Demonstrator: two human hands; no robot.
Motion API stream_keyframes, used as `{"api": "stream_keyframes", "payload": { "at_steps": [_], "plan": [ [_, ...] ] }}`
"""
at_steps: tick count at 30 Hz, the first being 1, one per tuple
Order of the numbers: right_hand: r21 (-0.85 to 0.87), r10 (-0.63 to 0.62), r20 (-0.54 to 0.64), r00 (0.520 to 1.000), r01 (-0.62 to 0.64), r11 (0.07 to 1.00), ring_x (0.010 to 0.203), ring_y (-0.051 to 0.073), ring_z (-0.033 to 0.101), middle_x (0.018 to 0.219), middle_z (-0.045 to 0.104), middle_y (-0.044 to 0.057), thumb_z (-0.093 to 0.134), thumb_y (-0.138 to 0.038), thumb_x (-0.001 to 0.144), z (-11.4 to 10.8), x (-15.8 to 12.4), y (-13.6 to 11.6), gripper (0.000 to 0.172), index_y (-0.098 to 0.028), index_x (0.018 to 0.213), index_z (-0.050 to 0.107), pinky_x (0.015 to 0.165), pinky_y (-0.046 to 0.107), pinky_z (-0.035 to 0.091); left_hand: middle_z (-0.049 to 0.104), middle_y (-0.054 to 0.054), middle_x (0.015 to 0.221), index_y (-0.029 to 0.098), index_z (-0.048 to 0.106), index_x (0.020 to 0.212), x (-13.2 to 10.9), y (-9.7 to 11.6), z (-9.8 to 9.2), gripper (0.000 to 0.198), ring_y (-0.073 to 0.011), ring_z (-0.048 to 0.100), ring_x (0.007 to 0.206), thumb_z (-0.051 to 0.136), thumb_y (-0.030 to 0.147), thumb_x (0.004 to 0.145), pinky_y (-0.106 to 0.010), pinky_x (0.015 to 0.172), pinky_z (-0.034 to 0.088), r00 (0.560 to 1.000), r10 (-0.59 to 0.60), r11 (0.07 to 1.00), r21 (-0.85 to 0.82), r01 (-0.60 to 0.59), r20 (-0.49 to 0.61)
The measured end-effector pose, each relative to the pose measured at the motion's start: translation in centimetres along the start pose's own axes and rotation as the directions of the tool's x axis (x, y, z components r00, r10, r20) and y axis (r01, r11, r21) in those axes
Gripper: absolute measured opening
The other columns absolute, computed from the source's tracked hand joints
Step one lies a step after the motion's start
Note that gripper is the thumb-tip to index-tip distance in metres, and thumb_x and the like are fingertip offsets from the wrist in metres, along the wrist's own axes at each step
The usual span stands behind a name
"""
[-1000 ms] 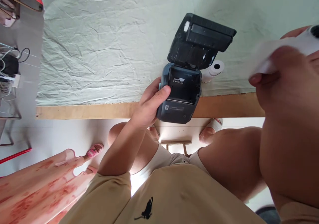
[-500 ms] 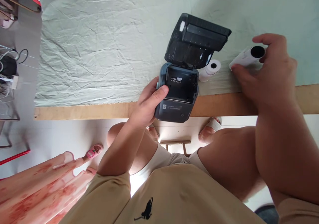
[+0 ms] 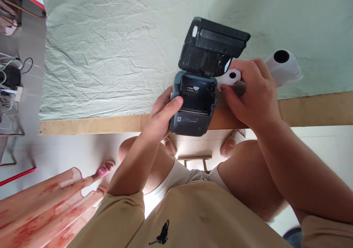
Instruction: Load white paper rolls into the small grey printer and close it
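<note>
Hides most of paper roll (image 3: 232,76) under right hand (image 3: 250,93) curled around it, right of printer (image 3: 193,104) on table (image 3: 110,123); shows only cored end, facing far-right. Grips printer's left side in left hand (image 3: 162,112).

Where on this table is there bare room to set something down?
Bare: the wide cloth left of the printer, and the cloth beyond its open lid. Crowded: right of the printer, where the right hand grips the small paper roll beside the larger roll; the left hand holds the printer.
</note>
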State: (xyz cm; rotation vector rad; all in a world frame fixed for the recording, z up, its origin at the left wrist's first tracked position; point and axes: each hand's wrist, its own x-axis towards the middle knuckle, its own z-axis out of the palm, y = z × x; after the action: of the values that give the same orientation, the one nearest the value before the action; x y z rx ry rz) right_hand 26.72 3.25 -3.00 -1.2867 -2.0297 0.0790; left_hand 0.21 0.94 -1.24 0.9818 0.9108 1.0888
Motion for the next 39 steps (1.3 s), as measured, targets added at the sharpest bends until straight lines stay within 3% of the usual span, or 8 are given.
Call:
{"api": "stream_keyframes", "payload": {
  "at_steps": [5,12,15,18,22,27,33,39],
  "plan": [
    [0.079,-0.102,0.061,0.993,0.097,0.992,0.108,0.027,0.079,0.126,0.078,0.008,0.060,-0.012,0.092,-0.4,-0.3,-0.3,0.061,-0.031,0.150,0.067,0.091,0.045,0.070,0.090,-0.006,0.099,0.025,0.085,0.109,-0.1,0.0,0.2,0.045,-0.0334,0.092,0.114,0.084,0.069,0.101,-0.032,0.068,0.066,1.000,0.010,1.000,0.002,-0.010,-0.008],
    [0.120,-0.046,0.029,0.999,0.043,0.992,0.109,0.027,0.076,0.122,0.074,0.009,0.068,-0.020,0.104,-0.4,-0.7,0.0,0.059,-0.037,0.161,0.066,0.094,0.047,0.071,0.088,-0.003,0.095,0.023,0.083,0.105,-0.1,0.3,0.5,0.047,-0.0248,0.090,0.090,0.085,0.071,0.100,-0.029,0.064,0.061,1.000,0.009,1.000,0.005,-0.009,-0.018],
    [0.154,0.026,-0.075,0.997,-0.014,0.988,0.103,0.027,0.079,0.125,0.074,0.007,0.076,-0.030,0.104,-1.2,-0.4,-0.5,0.060,-0.038,0.162,0.059,0.086,0.046,0.073,0.087,-0.003,0.093,0.023,0.081,0.103,-0.2,0.3,0.6,0.049,-0.0228,0.086,0.084,0.085,0.071,0.099,-0.030,0.065,0.061,1.000,0.007,1.000,0.008,-0.007,-0.027],
    [0.274,0.082,-0.246,0.966,-0.012,0.962,0.097,0.023,0.079,0.122,0.073,0.005,0.079,-0.036,0.105,-1.5,0.0,-2.1,0.043,-0.036,0.144,0.063,0.072,0.039,0.067,0.086,-0.003,0.092,0.023,0.082,0.103,-0.2,0.4,0.6,0.048,-0.0221,0.084,0.082,0.085,0.070,0.100,-0.031,0.066,0.062,1.000,0.010,1.000,-0.003,-0.010,-0.017],
    [0.278,-0.040,-0.385,0.922,0.157,0.948,0.093,0.024,0.084,0.107,0.083,0.001,0.085,-0.030,0.099,-0.7,0.6,-4.9,0.032,-0.033,0.126,0.068,0.075,0.042,0.068,0.087,-0.004,0.096,0.023,0.084,0.109,-0.3,0.2,0.5,0.045,-0.0230,0.085,0.087,0.082,0.068,0.104,-0.031,0.070,0.063,1.000,0.019,1.000,0.017,-0.019,-0.009],
    [0.127,-0.149,-0.267,0.952,0.187,0.974,0.097,0.024,0.089,0.113,0.091,-0.003,0.078,-0.010,0.100,0.1,1.1,-6.6,0.042,-0.037,0.130,0.069,0.082,0.042,0.069,0.089,-0.005,0.106,0.024,0.083,0.114,-0.4,0.1,0.2,0.047,-0.0276,0.088,0.102,0.082,0.070,0.102,-0.036,0.084,0.070,1.000,0.029,0.998,0.063,-0.029,0.002],
    [0.068,-0.239,-0.286,0.928,0.269,0.961,0.097,0.020,0.091,0.119,0.094,-0.002,0.080,-0.004,0.093,0.8,1.5,-5.6,0.032,-0.027,0.113,0.069,0.077,0.035,0.062,0.086,-0.004,0.102,0.024,0.083,0.118,-0.6,0.1,-0.3,0.044,-0.0243,0.084,0.095,0.083,0.065,0.103,-0.034,0.081,0.067,0.999,0.011,0.998,0.055,-0.013,0.034],
    [0.102,-0.216,-0.240,0.946,0.246,0.964,0.099,0.016,0.088,0.103,0.091,-0.008,0.076,-0.005,0.100,0.8,1.5,-5.8,0.024,-0.026,0.098,0.065,0.083,0.034,0.056,0.083,-0.004,0.104,0.025,0.084,0.119,-0.6,-0.1,-0.4,0.045,-0.0250,0.082,0.100,0.084,0.067,0.102,-0.036,0.086,0.067,1.000,0.014,0.998,0.065,-0.015,0.027]
  ]
}}
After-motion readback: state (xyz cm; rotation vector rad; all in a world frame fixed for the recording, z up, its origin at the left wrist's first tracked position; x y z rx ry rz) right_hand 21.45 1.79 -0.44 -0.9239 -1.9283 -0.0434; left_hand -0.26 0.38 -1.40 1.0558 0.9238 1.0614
